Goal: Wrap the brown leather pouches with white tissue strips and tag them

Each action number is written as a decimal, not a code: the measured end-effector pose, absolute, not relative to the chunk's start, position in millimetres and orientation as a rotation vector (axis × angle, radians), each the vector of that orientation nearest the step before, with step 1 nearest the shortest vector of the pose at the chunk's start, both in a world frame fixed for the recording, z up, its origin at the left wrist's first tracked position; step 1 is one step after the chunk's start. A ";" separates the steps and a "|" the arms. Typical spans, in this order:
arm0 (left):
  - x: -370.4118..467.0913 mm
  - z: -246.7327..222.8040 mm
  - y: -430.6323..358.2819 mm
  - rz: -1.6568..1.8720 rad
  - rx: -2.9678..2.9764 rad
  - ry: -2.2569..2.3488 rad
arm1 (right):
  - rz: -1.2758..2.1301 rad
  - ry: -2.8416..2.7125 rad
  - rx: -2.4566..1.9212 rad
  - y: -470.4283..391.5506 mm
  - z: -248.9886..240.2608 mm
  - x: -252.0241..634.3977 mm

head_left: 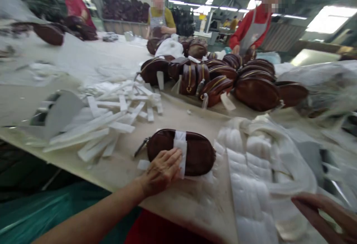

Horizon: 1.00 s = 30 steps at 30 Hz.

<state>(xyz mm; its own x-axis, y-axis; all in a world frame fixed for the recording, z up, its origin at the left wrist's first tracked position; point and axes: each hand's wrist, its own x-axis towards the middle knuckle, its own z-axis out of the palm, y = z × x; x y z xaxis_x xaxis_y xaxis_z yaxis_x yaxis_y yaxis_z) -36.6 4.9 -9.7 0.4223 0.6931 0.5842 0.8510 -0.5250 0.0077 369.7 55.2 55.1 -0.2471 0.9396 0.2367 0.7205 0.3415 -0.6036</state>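
Observation:
A dark brown oval leather pouch (198, 154) lies on the table in front of me, its zipper pull at the left end. Around its middle runs a white strip (180, 137) of thin wrapping material. My left hand (163, 171) rests on the pouch's front, fingers stretched out and pressing on the strip; its thumb is hidden. At the lower right, my right hand (325, 214) hovers beside a stack of white foam sheets (251, 184), thumb and fingers apart, holding nothing I can see.
Loose white strips (111, 121) are heaped left of the pouch. Brown leather bags (256, 91) are piled at the back, beside clear plastic wrapping (315, 84). Grey curved pieces (63, 112) stand at the left. Across the table are three people, including a person in a red top (252, 24).

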 end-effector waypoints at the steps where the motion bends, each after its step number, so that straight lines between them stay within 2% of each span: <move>1: -37.3 -10.8 5.1 -0.771 -2.386 -1.352 | 0.499 -2.199 -1.288 66.2 62.8 339.1; 5: -36.4 -12.7 2.7 -0.758 -2.396 -1.393 | 0.618 -2.693 -0.651 104.0 90.5 211.6; 10: -36.7 -16.4 0.1 -0.739 -2.437 -1.427 | 0.557 -3.056 -0.275 142.0 80.0 117.2; 16: -37.5 -19.7 2.3 -0.781 -2.435 -1.432 | 0.414 -3.278 -0.190 167.4 62.5 80.9; 24: -37.9 -19.6 1.5 -0.808 -2.437 -1.437 | 0.633 -3.496 -0.495 183.7 70.8 51.4; 30: -38.1 -23.8 1.1 -0.846 -2.451 -1.429 | 0.642 -3.370 -0.415 200.0 90.7 59.6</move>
<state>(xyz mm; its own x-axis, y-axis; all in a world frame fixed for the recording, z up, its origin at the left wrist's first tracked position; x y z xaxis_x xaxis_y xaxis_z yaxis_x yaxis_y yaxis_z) -38.1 1.1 -23.8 0.3756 0.7414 0.5561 0.8441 -0.5214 0.1250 59.6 200.0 90.7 -0.9230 0.1708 -0.3449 0.2857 0.9045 -0.3165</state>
